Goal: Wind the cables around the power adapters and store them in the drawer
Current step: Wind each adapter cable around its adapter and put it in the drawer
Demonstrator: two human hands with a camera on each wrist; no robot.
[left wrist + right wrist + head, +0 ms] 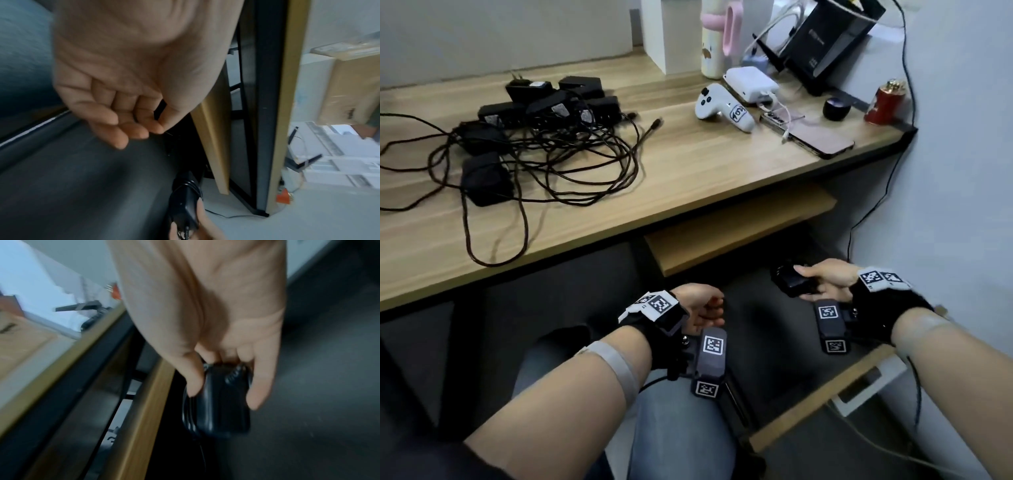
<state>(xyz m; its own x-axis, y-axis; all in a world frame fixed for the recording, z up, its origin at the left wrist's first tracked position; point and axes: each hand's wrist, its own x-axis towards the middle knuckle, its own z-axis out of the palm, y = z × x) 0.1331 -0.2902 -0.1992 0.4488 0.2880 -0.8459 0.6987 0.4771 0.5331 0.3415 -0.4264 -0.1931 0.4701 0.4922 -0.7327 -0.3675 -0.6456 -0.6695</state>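
My right hand (pixel 822 282) grips a black power adapter (pixel 791 282) with its cable wound round it, held over the dark inside of the open drawer (pixel 822 390). In the right wrist view the thumb and fingers (pixel 261 391) clasp the wound adapter (pixel 222 404) from both sides. My left hand (pixel 709 308) hovers to the left over the drawer, its fingers (pixel 123 129) loosely curled and holding nothing. On the desk lies a pile of several black adapters (pixel 541 102) with loose tangled cables (pixel 571 154).
The desk (pixel 688 164) also bears a white controller (pixel 719 106), a phone (pixel 818 138), a white charger (pixel 751 82), a red can (pixel 883 102) and a black router (pixel 825 37). A wooden shelf (pixel 722 233) sits under the desk. My knee (pixel 678 431) is below the left hand.
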